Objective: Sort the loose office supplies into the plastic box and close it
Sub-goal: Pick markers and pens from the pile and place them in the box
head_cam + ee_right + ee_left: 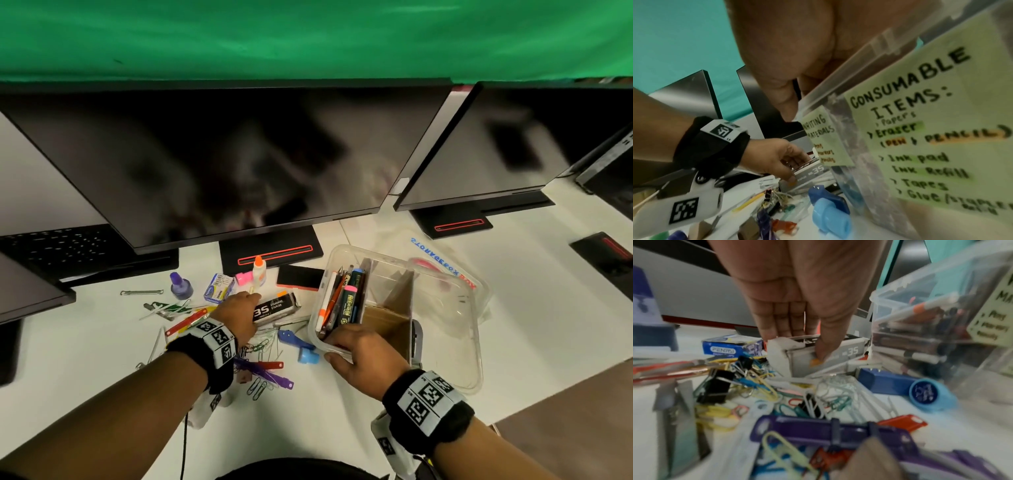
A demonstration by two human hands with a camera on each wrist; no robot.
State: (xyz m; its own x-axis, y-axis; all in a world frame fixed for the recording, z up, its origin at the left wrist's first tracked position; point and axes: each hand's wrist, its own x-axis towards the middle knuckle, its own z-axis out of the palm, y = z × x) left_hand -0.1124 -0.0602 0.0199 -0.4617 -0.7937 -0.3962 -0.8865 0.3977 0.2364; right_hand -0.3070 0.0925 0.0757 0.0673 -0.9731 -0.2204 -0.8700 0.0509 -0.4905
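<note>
My left hand pinching the staples box on the desk beside the plastic box, thumb on its side, my right hand gripping the plastic box's near rim

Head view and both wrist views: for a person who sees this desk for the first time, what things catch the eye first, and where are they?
First, the left hand gripping a grey box of staples above a colourful heap of paper clips on the white desk. To its right, the right hand holds the near rim of the clear plastic box, whose left compartment is full of pens. Green handwritten labels cover the box's side.
</note>
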